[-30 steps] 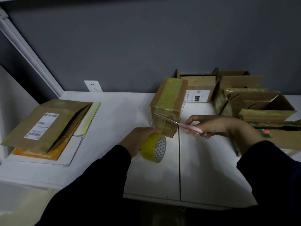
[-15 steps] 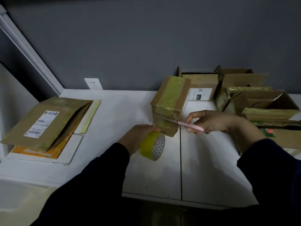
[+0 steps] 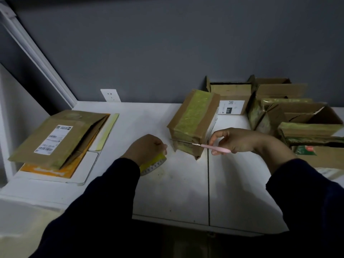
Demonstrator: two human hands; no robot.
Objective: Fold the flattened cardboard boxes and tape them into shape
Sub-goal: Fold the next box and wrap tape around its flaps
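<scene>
- A white tabletop (image 3: pixel 167 192) runs along a dark grey wall (image 3: pixel 167 53) in dim light. A white wall socket (image 3: pixel 110 95) sits where the two meet, left of centre.
- The left hand (image 3: pixel 145 149) is at the centre of the frame. Its grip is closed, with the fingers curled down over a roll of yellow tape (image 3: pixel 154 162). Only the roll's lower edge shows beneath the palm, and I cannot tell whether it rests on the tabletop.
- The right hand (image 3: pixel 240 140) is right of centre. Its grip is pinched shut on the pink handle of a slim tool (image 3: pixel 201 145). The thin metal blade points left across the near face of the taped box (image 3: pixel 193 118); whether it touches the cardboard is unclear.
- The taped box stands on the tabletop just beyond and between the two hands. It is closed, with a broad yellow strip over its top and down the near face. Its lower near corner looks ragged.
- A stack of flattened cardboard boxes (image 3: pixel 55 138) lies at the left of the frame, well apart from the hands. The top one bears a white shipping label. The stack lies on an orange flat piece (image 3: pixel 46 171) and a white board (image 3: pixel 87 164).
- A labelled box (image 3: pixel 230 101) stands against the wall behind the taped box. At the upper right, several open boxes (image 3: pixel 307 118) crowd together with their flaps up, some of them streaked with yellow tape.
- Dark sleeves cover both forearms to the wrist.
</scene>
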